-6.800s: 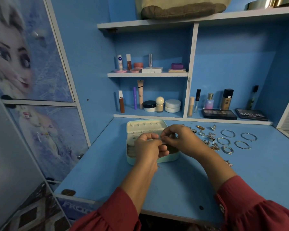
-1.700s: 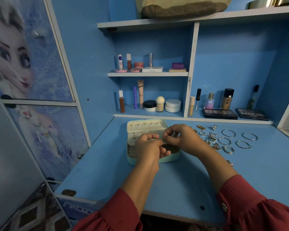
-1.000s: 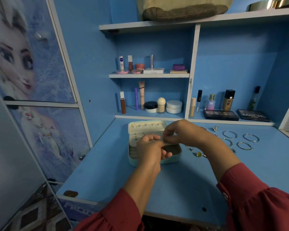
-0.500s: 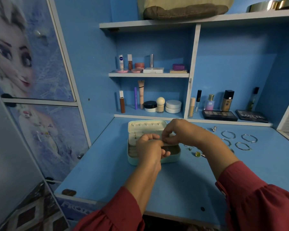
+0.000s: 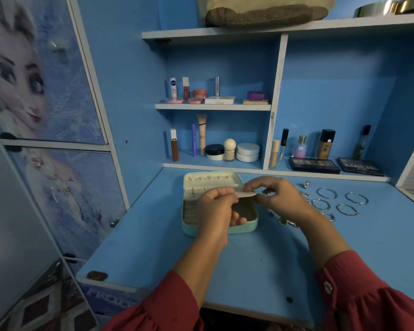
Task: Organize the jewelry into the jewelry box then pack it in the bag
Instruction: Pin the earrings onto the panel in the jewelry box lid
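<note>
A mint-green jewelry box (image 5: 219,229) lies open near the far left of a blue desk (image 5: 261,271), its cream lid (image 5: 210,179) tilted back with small studs pinned inside and ribbed ring rolls along the left compartment. Above it, the left hand (image 5: 216,211) and right hand (image 5: 276,194) pinch the two ends of a thin cream flap (image 5: 246,193). Loose earrings (image 5: 305,195) and silver bangles (image 5: 339,201) lie right of the box.
</note>
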Available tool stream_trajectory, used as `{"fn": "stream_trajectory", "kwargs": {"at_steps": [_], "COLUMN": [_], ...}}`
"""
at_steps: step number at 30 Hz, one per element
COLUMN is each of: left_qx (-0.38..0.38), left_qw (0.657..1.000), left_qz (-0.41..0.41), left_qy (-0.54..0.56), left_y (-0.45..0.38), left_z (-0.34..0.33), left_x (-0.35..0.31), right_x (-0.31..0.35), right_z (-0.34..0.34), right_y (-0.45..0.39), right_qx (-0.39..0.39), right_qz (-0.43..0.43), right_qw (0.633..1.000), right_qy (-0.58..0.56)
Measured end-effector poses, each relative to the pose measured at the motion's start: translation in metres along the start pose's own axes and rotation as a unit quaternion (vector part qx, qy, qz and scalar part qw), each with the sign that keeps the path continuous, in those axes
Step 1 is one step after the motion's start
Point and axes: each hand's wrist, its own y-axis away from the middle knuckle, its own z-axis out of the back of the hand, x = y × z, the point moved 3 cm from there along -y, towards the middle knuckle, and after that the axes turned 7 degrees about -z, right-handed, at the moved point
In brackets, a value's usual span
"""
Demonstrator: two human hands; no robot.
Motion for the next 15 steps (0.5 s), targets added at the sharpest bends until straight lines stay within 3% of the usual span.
{"fn": "stream_trajectory", "kwargs": {"at_steps": [4, 10, 15], "left_qx": [0.012, 0.040, 0.056], "left_qw": [0.999, 0.992, 0.977], "left_qz": [-0.032, -0.079, -0.133], "left_qy": [-0.027, -0.090, -0.156], "left_y": [-0.004, -0.013, -0.030], "left_z": [0.000, 0.003, 0.009], "left_x": [-0.005, -0.017, -0.019], "right_x": [0.009, 0.018, 0.020], "right_z": [-0.007, -0.022, -0.028], "right_y": [0.001, -0.002, -0.013], "right_qx": [-0.033, -0.117, -0.155], "right_qz": [0.038, 0.110, 0.121], "right_qw": [0.997, 0.987, 0.980], "right_qy": [-0.049, 0.013, 0.031]}}
